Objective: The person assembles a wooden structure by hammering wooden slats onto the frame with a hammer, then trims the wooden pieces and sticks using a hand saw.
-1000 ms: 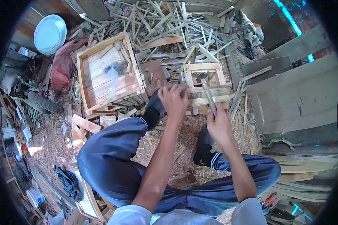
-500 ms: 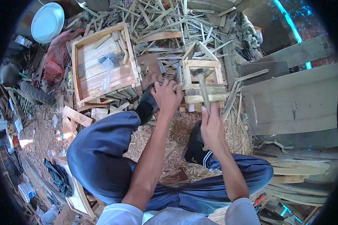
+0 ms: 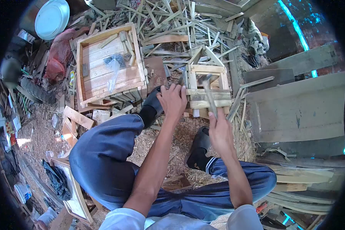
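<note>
My right hand is closed round the handle of a hammer. The hammer's head is over the opening of a small wooden crate frame, and its handle crosses the front slats. My left hand is at the crate's left front corner, its fingers curled over the left end of a wooden slat. Its fingertips are partly hidden, and no nail can be made out there. The crate stands on the ground just beyond my feet.
A larger wooden crate to the left holds offcuts and a plastic bag. Scrap strips pile up behind. Boards lean at the right, with curved planks below them. Sawdust covers the ground.
The hammer head has dipped slightly towards me over the small crate. My left hand stays at the crate's corner, its fingers slightly shifted. The whole view has moved a little.
</note>
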Motion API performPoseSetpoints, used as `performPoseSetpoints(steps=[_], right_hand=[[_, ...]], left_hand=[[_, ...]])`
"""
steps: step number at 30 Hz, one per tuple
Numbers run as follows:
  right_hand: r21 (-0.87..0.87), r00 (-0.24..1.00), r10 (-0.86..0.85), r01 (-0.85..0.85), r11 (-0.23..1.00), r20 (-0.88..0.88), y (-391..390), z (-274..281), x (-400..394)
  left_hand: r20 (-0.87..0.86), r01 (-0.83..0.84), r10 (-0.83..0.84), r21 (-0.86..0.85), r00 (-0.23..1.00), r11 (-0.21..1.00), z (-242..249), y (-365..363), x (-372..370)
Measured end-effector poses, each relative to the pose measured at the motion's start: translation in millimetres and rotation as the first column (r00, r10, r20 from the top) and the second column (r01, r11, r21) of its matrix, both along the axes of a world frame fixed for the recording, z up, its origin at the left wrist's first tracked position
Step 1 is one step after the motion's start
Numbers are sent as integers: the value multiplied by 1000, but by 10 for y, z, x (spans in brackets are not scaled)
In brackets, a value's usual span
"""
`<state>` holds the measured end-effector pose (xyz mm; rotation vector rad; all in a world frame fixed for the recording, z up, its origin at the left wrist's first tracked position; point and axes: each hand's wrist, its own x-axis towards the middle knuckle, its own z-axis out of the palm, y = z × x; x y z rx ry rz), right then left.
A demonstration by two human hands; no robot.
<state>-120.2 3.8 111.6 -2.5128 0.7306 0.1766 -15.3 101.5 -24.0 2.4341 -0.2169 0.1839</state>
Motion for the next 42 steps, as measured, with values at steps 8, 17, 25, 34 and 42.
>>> performPoseSetpoints(steps=[8,17,25,34,42], right_hand=[[-30,997,75,-75,997,1,-60,-278,-107],[-17,993,46,-45,999,104,-22,-217,-82],[101,974,-83,63,993,211,70,-78,-59],[18,984,-33,30,999,174,91,-15,-80],[19,997,-17,18,1000,-74,35,56,-55]], left_hand=[[-17,-4,3,-32,1000,999,-1,-6,-21],[19,-14,14,18,1000,1000,-10,-20,-10],[9,-2,2,22,1000,1000,-13,-6,-27],[-64,2,-4,-46,998,999,3,-14,-29],[-11,-21,21,-59,1000,998,-31,-12,-50]])
